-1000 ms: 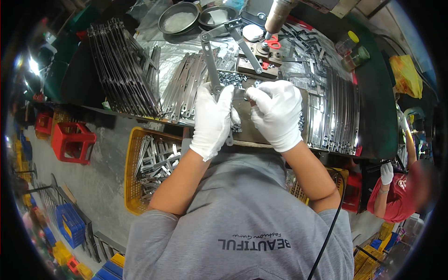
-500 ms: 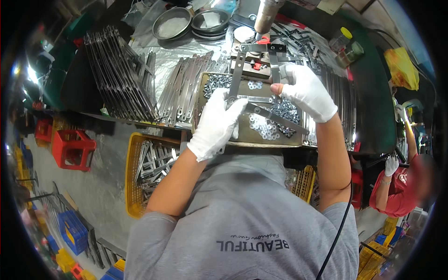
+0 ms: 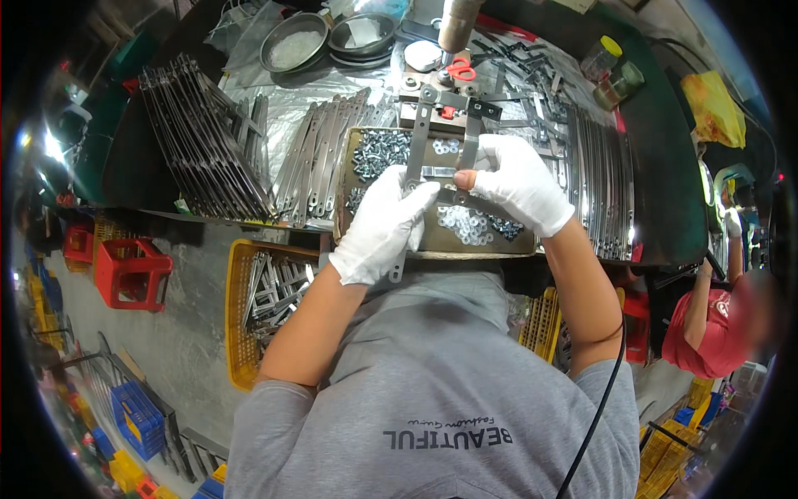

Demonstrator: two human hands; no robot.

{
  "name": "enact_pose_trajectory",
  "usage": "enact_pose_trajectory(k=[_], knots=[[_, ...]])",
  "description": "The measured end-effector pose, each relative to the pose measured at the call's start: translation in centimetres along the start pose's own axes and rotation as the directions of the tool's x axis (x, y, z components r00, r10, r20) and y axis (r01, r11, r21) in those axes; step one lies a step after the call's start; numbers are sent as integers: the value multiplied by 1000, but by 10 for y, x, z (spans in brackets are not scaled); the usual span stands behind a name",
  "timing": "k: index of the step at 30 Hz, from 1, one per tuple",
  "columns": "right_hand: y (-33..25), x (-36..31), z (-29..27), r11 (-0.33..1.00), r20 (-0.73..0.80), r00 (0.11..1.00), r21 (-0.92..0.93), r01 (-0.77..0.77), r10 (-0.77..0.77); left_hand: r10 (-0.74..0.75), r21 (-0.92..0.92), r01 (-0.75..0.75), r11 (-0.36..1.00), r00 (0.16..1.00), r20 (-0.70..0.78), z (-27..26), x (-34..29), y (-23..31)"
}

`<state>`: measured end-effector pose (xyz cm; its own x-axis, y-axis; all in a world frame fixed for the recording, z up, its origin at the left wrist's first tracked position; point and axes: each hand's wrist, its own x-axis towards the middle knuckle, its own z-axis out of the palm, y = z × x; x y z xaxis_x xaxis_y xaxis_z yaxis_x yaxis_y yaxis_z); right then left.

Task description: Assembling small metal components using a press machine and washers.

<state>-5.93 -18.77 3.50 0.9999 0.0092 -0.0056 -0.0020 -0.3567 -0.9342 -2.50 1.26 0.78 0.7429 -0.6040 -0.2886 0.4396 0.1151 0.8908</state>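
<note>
Both white-gloved hands hold a jointed linkage of flat metal bars (image 3: 420,137) above a shallow tray. My left hand (image 3: 382,224) is closed round its lower left joint, and a bar end pokes out below the glove. With the thumb's bare tip against the metal, my right hand (image 3: 524,185) pinches the right upright bar. Dark rivets (image 3: 382,154) fill the tray's left part, and white washers (image 3: 464,226) lie near its front edge. Just beyond the linkage stands a press head (image 3: 457,29) over a metal fixture (image 3: 411,112) with red scissors (image 3: 460,69) by it.
Rows of long bars lie at left (image 3: 208,141) and right (image 3: 598,183). Metal bowls (image 3: 295,41) and jars (image 3: 619,83) stand at the back. A yellow basket (image 3: 237,316) of metal parts sits below the table, near a red stool (image 3: 129,274). A co-worker (image 3: 706,324) is at far right.
The linkage has come slightly nearer me, and its bars are folded closer together. My right hand has moved left with its side; my left hand stays almost in place.
</note>
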Motion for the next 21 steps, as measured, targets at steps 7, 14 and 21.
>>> enact_pose_trajectory(k=[7, 14, 21], knots=[[7, -3, 5, 985, -25, 998, -161, -59, 56, -34, 2, 34, 999, 998, 47, -2, 0, -2], [-4, -12, 1, 999, -38, 998, -3, -47, 47, -98, -82, 114, 990, 980, 174, 0, -3, 13], [6, -12, -7, 993, -31, 999, -116, 29, -33, -131, -44, 141, 989, 974, 182, -2, -1, 21]])
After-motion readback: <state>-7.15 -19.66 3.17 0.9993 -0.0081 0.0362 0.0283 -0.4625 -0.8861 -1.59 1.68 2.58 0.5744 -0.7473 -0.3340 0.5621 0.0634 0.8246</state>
